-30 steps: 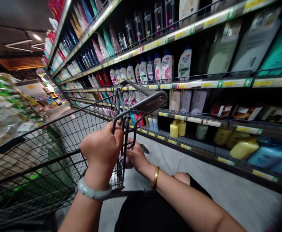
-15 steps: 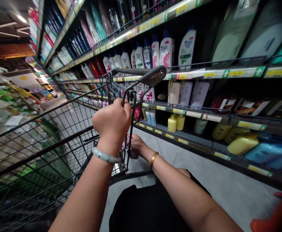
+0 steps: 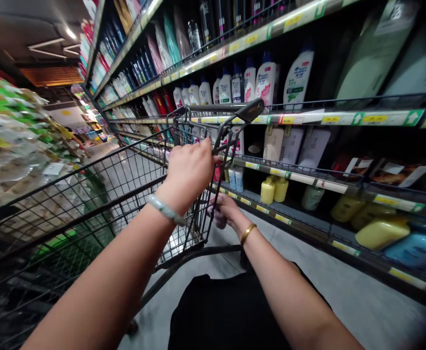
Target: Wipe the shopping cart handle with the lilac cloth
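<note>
My left hand [image 3: 191, 165], with a pale bangle at the wrist, is closed round the black metal frame of a shopping cart [image 3: 125, 194], just below its handle [image 3: 249, 111]. Lower and to the right, my right hand [image 3: 228, 209], with a gold bangle, is closed on a small purplish item [image 3: 218, 214] beside the cart's rear wire wall. The item's details are blurred and partly covered by the fingers. The cart stands tilted in view, its wire basket stretching to the left.
Shelves [image 3: 308, 182] of shampoo bottles line the right side, with yellow bottles [image 3: 267, 189] on the bottom level. Packaged goods [image 3: 12, 141] are stacked at the left beyond the cart. Grey tiled floor [image 3: 289, 243] shows between cart and shelves.
The view has shifted, so cart and shelves appear further right. My left hand has turned, its back now more upward, still on the cart frame. The reddish blur at lower right is gone.
</note>
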The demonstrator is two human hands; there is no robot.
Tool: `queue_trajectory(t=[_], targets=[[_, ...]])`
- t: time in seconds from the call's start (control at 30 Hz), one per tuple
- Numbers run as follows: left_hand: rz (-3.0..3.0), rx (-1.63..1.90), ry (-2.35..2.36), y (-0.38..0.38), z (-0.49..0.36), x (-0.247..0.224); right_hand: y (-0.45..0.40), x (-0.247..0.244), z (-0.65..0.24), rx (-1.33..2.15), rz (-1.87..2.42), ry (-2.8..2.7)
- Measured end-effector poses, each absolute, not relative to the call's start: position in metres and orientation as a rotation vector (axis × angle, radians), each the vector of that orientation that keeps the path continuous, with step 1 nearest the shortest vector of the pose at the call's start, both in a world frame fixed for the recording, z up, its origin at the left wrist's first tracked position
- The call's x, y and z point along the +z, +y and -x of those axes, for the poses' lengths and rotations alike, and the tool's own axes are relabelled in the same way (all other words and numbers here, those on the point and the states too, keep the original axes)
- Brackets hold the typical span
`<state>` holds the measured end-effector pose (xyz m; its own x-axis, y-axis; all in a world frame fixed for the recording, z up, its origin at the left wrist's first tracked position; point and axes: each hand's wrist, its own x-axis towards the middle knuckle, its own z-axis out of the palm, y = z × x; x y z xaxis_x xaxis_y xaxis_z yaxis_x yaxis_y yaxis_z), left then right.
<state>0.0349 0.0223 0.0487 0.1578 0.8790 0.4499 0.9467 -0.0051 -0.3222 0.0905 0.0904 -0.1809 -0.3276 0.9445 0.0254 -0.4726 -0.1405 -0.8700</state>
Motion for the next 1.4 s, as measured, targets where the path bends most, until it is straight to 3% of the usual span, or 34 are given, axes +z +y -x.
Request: queue_trajectory(t=[0.17, 0.33, 0.53, 0.67, 0.83, 0.97, 1.13, 1.4], targets=[[1.719, 0.053, -1.981, -0.011, 0.004, 0.055, 0.091, -0.134, -0.125, 1.451, 0.603, -0.769], [1.624, -0.102, -2.001, -0.011, 0.018, 0.033, 0.074, -0.088, -0.136, 0.927, 0.490, -0.909], [1.604, -0.173, -1.938, 0.009, 0.011, 0.024, 0.066, -0.132, -0.101, 0.297, 0.632, -1.473], [1.621, -0.190, -1.951, 0.023, 0.000, 0.023, 0.062, -0.167, -0.079, 0.411, 0.691, -1.521], [1.708, -0.247, -1.887, 0.035, -0.009, 0.020, 0.081, -0.142, -0.088, 0.401, 0.712, -1.275], [1.742, -0.176, -1.837, 0.014, 0.010, 0.029, 0.085, -0.151, -0.090, 0.433, 0.781, -1.375], [1.552, -0.029, -2.085, -0.024, 0.040, 0.035, 0.079, -0.176, -0.078, 0.733, 0.924, -1.368], [1.342, -0.179, -2.088, -0.018, 0.034, 0.006, 0.083, -0.120, -0.076, 0.490, 0.566, -1.343]])
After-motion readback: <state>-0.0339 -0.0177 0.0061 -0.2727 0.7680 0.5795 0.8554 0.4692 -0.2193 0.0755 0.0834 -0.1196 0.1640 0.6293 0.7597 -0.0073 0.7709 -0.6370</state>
